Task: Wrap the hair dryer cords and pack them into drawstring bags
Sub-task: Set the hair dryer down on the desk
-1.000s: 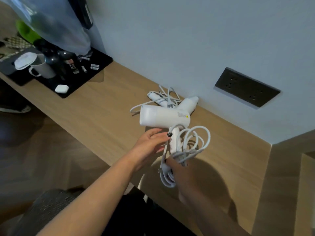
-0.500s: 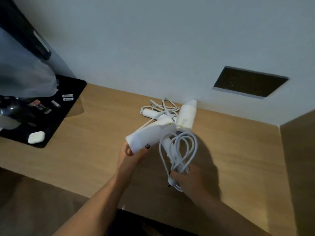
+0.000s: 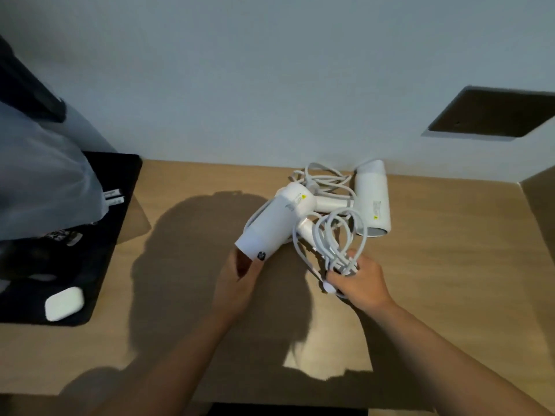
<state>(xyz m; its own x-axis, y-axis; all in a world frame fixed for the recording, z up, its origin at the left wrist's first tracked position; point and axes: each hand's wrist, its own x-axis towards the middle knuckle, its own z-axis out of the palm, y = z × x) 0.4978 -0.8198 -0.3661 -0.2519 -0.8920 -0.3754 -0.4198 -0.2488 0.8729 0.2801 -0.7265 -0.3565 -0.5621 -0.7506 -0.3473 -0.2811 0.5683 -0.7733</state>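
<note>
A white hair dryer (image 3: 274, 222) is held above the wooden desk, its barrel end gripped by my left hand (image 3: 240, 279) from below. Its white cord (image 3: 336, 241) is gathered into loops beside the handle, and my right hand (image 3: 359, 279) pinches those loops together at their lower end, with the plug poking out near my fingers. Behind it lies a second white hair dryer (image 3: 372, 199) on the desk by the wall, its own cord (image 3: 322, 178) loose in a tangle next to it.
A black tray (image 3: 99, 235) at the left desk edge carries a small white case (image 3: 64, 303) and sachets. A translucent bag (image 3: 39, 181) hangs over it. A dark socket panel (image 3: 492, 117) sits in the wall at right. A wooden side panel rises at far right.
The view has dropped and closed in on the desk. The held dryer has swung so its barrel points down-left into my left hand; my right hand keeps the cord loops bunched.
</note>
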